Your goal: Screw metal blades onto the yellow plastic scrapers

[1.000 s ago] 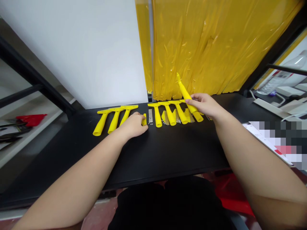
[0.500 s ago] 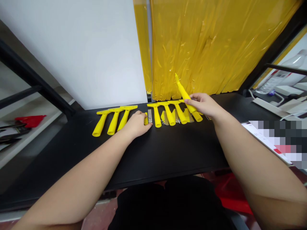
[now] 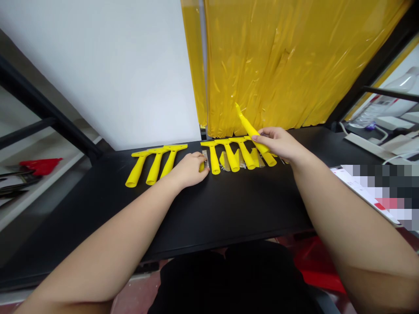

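Note:
My right hand (image 3: 278,141) is closed around a yellow T-shaped scraper handle (image 3: 248,124), raised at a slant above the right-hand row, its narrow end pointing up and left. My left hand (image 3: 192,169) rests low over the table with fingers pinched on a small clear packet (image 3: 205,154) holding a yellow piece and a greyish plate, partly hidden by the fingers. To its right lies a row of several yellow handles (image 3: 232,157), with similar packets (image 3: 242,159) in between. Left of my left hand lie three more yellow handles (image 3: 152,167).
The black table (image 3: 225,209) meets a white panel (image 3: 108,74) and a yellow plastic-wrapped panel (image 3: 271,65) at its back. Black frame bars (image 3: 46,98) stand at the left. A phone-like flat object (image 3: 363,192) lies at right, near white power strips (image 3: 366,146) and a clear bottle (image 3: 389,100).
My left fingers have shifted slightly right and closed further over the packet. The handle in my right hand has tipped a little to the left; that hand has barely moved.

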Demonstrator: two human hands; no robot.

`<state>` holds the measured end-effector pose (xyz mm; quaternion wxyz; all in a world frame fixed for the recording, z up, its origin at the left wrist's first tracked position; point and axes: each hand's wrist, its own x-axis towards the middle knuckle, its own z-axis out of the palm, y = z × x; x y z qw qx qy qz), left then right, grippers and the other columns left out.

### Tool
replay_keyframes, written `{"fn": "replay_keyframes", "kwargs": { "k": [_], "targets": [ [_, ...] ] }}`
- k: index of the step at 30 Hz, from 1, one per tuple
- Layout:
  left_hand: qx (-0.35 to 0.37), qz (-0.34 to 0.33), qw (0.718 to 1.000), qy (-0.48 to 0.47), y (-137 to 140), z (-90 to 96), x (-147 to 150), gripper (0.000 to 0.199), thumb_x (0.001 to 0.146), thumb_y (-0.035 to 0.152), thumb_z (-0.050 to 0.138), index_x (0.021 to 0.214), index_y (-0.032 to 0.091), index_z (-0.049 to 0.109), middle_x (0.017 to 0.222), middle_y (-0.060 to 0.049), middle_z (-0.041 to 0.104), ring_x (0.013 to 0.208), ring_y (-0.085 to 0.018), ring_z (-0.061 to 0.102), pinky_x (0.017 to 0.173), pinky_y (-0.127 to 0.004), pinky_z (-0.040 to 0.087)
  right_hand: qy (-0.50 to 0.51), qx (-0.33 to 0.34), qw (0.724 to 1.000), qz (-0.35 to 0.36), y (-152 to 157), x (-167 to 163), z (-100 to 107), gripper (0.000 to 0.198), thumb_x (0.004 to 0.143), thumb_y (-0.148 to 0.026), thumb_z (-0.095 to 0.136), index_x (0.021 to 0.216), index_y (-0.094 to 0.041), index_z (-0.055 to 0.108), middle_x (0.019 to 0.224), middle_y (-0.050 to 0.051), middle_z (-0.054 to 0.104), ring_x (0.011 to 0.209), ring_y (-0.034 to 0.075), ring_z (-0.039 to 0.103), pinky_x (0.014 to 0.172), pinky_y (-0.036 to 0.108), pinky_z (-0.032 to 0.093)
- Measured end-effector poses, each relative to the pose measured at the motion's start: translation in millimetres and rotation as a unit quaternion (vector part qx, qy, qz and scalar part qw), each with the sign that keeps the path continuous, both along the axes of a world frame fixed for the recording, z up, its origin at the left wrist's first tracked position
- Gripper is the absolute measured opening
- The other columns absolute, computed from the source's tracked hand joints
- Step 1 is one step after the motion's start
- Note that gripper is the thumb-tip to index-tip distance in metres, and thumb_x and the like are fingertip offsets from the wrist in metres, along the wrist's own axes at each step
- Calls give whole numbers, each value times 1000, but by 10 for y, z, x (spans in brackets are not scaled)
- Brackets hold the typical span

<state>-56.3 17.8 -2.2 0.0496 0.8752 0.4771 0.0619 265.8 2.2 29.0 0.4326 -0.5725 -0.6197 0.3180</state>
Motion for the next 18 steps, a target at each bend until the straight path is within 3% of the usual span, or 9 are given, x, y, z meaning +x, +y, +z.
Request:
{"fn": "replay_keyframes", "kwargs": {
  "k": [10, 13, 16, 18],
  "targets": [
    [-4, -21, 999, -31, -85, 9, 16, 53, 96, 42, 56, 135, 11, 72, 143, -18, 66, 135, -34, 63, 123, -43, 46, -10, -7, 1000, 7, 7, -27, -6, 45, 77, -60, 84, 89, -17, 75, 80, 5, 72, 68, 16, 60, 61, 28, 45],
    [-13, -13, 998, -62, -72, 24, -43, 54, 94, 45, 61, 136, 13, 70, 142, -16, 66, 125, -31, 68, 117, -42, 51, -10, -2, 1000, 8, 18, -11, -18, 44, 77, -59, 84, 89, -18, 74, 80, 5, 72, 68, 17, 60, 61, 28, 45],
    [-33, 36, 986, -157, -47, 56, -96, 49, 93, 41, 63, 133, 14, 70, 130, -15, 70, 102, -27, 72, 102, -44, 58, -18, 10, 1000, 20, 36, -18, -51, 41, 80, -59, 81, 89, -19, 73, 80, 4, 71, 67, 17, 59, 61, 29, 44],
    [-59, 66, 956, -279, -40, 82, -98, 42, 94, 37, 63, 127, 14, 71, 117, -13, 74, 97, -24, 72, 98, -43, 59, -36, 25, 999, 31, 23, -90, -78, 40, 83, -59, 79, 90, -20, 72, 79, 3, 69, 66, 16, 57, 61, 29, 43]
  ]
}}
